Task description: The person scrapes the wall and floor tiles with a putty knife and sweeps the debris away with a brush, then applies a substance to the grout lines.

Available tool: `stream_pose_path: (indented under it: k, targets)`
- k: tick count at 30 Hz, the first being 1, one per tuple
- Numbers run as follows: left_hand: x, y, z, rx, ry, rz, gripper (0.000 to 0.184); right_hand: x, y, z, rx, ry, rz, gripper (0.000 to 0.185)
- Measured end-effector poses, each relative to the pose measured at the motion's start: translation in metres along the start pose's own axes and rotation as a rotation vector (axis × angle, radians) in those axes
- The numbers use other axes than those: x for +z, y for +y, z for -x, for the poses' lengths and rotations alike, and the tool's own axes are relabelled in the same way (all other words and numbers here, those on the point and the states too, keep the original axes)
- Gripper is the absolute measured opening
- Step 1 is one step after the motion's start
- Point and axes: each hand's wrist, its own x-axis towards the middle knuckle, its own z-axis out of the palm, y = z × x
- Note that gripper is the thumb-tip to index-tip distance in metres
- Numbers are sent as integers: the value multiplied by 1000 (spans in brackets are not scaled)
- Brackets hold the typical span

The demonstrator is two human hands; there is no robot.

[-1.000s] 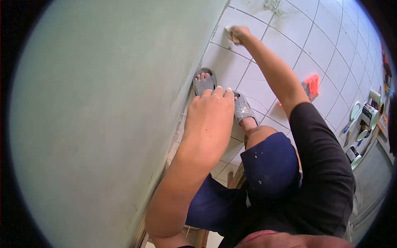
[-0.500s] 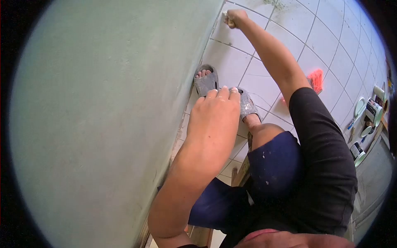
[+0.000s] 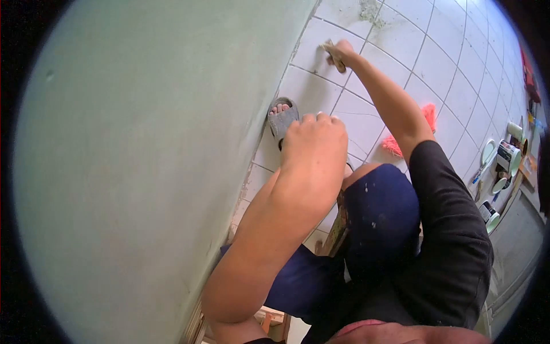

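My right hand is stretched out over the white floor tiles beside the wall and is closed on a thin, folded tan piece. Whether it is sandpaper or stiff cloth I cannot tell. My left hand hangs in front of my knees, back of the hand up. Its fingers curl downward, with whitish marks near the knuckles. The fingertips and anything in them are hidden. Below it show a grey sandal with my toes and my paint-spotted blue shorts.
The pale green wall runs along my left. Pink bristly material lies beyond my right forearm. White tubs, a round-handled tool and a grey panel are at the right. Dust marks the far tiles. A wooden support is under me.
My right hand has drawn back a little toward me and to the right with the tan piece, which shows more now. My left hand has shifted slightly right, its fingers curling.
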Motion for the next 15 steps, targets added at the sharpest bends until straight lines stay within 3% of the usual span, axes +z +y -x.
stream_pose_path:
  k: [1,2,4,6,8,10,12,15]
  targets:
    - [0,5,-2,12,3,-25,25,-3,11,19,-12,42,-17,33]
    - [2,10,-5,23,15,-25,25,-8,25,31,-41,-55,-270,26]
    - [9,17,-9,65,96,-78,21,-24,38,72,-92,-94,189,26]
    - [16,19,-8,84,72,-75,19,-30,55,96,-183,-243,320,38]
    - [26,14,-9,106,40,-69,18,-27,77,115,-136,-187,468,40]
    - [36,1,-11,34,-118,-62,16,-25,109,129,-341,-91,815,36]
    - [36,-7,-11,-22,-132,-87,18,-19,137,131,-478,38,988,29]
    - [33,-19,-12,-96,-156,-114,16,-12,125,138,-492,37,958,23]
